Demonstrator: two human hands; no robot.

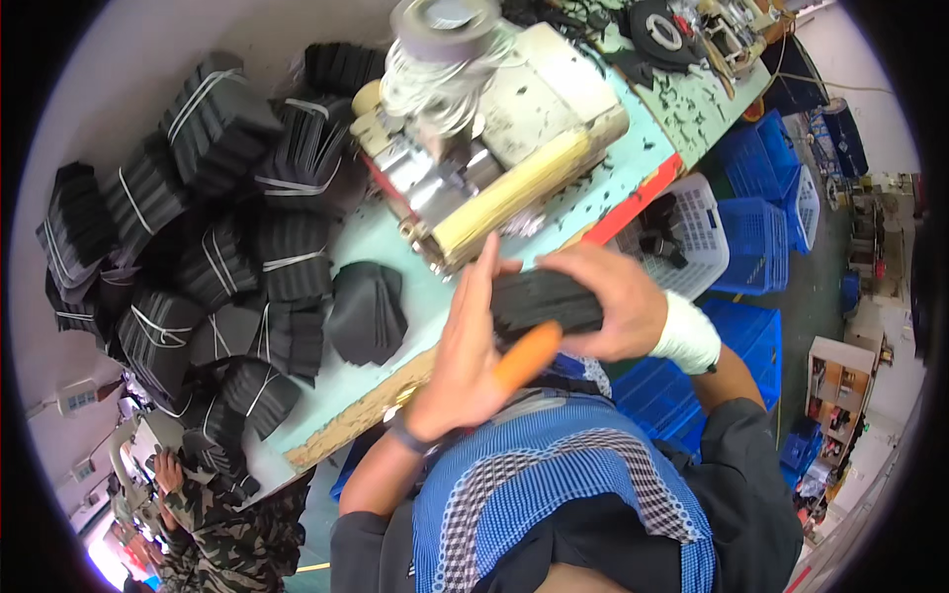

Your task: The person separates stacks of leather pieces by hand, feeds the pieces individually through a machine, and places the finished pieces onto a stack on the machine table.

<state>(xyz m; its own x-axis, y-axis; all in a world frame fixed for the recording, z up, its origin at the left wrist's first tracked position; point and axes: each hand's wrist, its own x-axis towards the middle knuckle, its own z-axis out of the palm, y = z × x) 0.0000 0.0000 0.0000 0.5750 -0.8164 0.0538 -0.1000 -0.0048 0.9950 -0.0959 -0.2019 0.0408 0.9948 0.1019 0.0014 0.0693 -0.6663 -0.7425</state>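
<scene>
A stack of black flat pieces (546, 300) is held in front of my body, just off the table's edge. My right hand (623, 296) wraps round its right side, with a white wrapping (686, 336) about the wrist. Against the stack's left end stands my left hand (465, 346), fingers stretched straight and palm turned toward the pieces. An orange cover (527, 356) sits on the left thumb, which points across the near side of the stack. Directly beyond both hands is a cream machine (534, 109), with white cord (435, 84) and a tape roll (447, 25) on top.
Several tied black bundles (222, 104) crowd the table's left, beside an untied black stack (368, 312). A white basket (700, 237) and blue crates (753, 242) stand at the right. Black scraps litter the green tabletop (682, 119). A person in camouflage (232, 529) works at lower left.
</scene>
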